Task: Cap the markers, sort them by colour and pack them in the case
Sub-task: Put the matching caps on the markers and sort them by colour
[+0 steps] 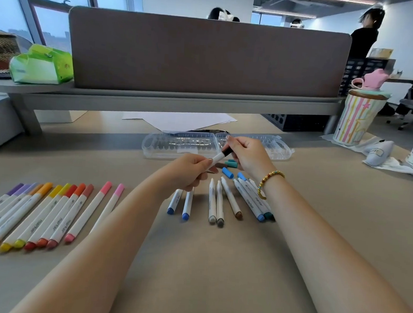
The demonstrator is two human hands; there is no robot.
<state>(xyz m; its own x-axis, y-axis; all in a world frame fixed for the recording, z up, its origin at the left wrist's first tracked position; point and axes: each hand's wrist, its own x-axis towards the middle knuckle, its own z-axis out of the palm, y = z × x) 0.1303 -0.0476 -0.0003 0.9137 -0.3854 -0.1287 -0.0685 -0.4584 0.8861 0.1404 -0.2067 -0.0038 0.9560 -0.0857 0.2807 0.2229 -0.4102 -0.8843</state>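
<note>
Head view shows, nearest at 8 o'clock, a capped row of markers fanned on the bench, purple through orange to pink. Just beyond the wrists, at 6 o'clock from the hands, lie uncapped markers, tips pointing away, with loose caps just past them.

Above these the left hand pinches the white barrel of a marker, while the right hand pinches its black cap end; both grips are closed on this one pen. Its long axis runs from 8 o'clock up to 2 o'clock, black end toward the right hand.

Likely risk: the cap may go on crooked or only half seated, since the two grips hold it in the air without support; whether it has clicked home I cannot tell. A dropped pen could also scatter the loose caps below.

Farthest, at 12 o'clock, the clear case lies open.
</note>
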